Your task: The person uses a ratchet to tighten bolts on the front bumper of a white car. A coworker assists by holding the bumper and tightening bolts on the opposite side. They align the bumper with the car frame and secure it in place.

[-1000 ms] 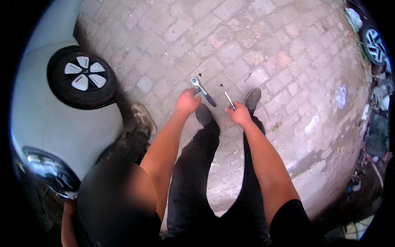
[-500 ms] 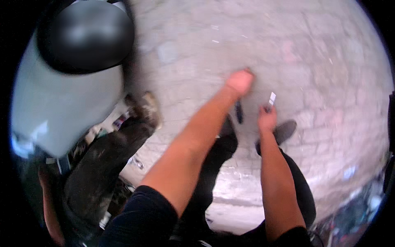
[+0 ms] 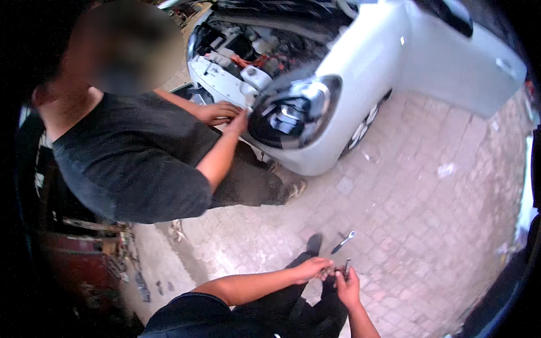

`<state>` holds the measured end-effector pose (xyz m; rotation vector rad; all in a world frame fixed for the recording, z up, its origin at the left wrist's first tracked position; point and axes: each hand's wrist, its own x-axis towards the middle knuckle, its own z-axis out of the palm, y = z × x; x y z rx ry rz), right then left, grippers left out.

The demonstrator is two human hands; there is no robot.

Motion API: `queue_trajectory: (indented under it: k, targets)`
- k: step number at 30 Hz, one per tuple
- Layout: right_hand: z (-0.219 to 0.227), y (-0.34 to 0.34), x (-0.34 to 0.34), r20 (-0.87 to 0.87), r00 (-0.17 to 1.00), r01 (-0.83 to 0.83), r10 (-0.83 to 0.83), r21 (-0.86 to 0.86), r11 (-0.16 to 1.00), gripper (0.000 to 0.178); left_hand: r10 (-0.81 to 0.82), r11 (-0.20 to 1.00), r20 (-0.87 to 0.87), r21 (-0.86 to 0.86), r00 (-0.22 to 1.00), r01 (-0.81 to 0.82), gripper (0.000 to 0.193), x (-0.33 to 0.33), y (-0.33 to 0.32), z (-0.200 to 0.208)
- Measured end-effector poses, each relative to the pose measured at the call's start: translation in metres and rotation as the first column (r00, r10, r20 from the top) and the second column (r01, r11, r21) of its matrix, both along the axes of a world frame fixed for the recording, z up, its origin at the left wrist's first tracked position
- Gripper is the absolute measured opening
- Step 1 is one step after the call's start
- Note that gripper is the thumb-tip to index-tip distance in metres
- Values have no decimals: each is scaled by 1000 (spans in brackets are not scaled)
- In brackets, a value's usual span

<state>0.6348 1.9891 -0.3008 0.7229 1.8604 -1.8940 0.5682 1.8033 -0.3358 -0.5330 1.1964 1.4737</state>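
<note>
My right hand [image 3: 349, 288] is closed on a short, thin metal tool [image 3: 347, 263] that sticks up past my fingers; its exact kind is too small to tell. Close beside it, my left hand [image 3: 311, 270] has its fingers drawn together, nearly meeting the right fingertips. A small dark bit shows between the two hands, too blurred to name. Beyond them on the brick paving lies a ratchet wrench [image 3: 343, 242] with a dark handle and a shiny head, touched by neither hand.
A co-worker in a dark shirt [image 3: 129, 163] leans at the front of a white car [image 3: 360, 67], both hands by its headlight [image 3: 293, 112]. The bonnet is up over the engine bay, and a door [image 3: 468, 67] stands wide. Clutter [image 3: 84, 248] lies at left.
My view has swung up to the car and co-worker. My left hand has come up off the ground to my right hand, which still holds the metal tool. The ratchet stays on the ground.
</note>
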Motion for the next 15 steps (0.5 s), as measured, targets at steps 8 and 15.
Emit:
queue_trajectory:
  k: [8, 15]
  targets:
    - [128, -23, -117, -252, 896, -345, 365, 122, 931, 19, 361, 843, 170, 362, 917, -399, 17, -77, -44, 141]
    - [190, -33, -243, -369, 681, -570, 632, 274, 774, 47, 611, 716, 6, 421, 791, -557, 12, -161, -66, 180]
